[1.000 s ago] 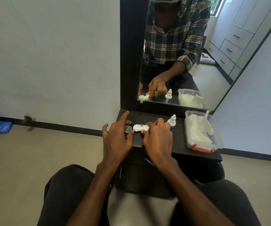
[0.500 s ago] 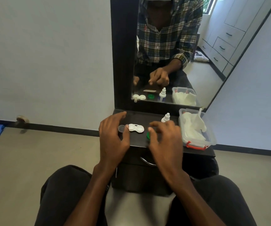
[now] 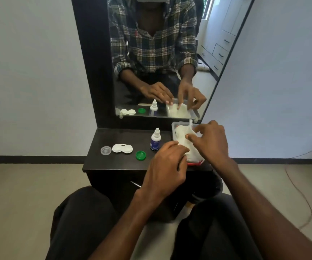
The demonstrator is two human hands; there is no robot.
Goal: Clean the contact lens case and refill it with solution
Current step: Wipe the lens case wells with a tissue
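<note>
Right now both my hands are at the clear plastic box point(image 3: 173, 128) of white tissues point(image 3: 184, 139) on the right end of the dark dresser top point(image 3: 117, 164). My right hand point(image 3: 210, 140) reaches over the box with thumb and forefinger closing on a fold of tissue; whether they have truly caught it I cannot tell. My left hand point(image 3: 167, 167) rests at the box's near left edge, fingers curled against the tissue there, steadying it.

I judge the step is fetching 1 tissue to wipe the case. To do it well I should pinch only the top sheet near a corner and lift straight up while the left hand presses the box and the remaining pile down, so the whole wad does not come out.

Meanwhile the white contact lens case point(image 3: 122, 148) lies open well to the left, its clear cap point(image 3: 106, 150) just beside it on the left and its green cap point(image 3: 140, 155) near it on the right. The solution bottle point(image 3: 155, 140) stands upright just left of the box, close to my left knuckles, so I must draw back without knocking it over.
</note>
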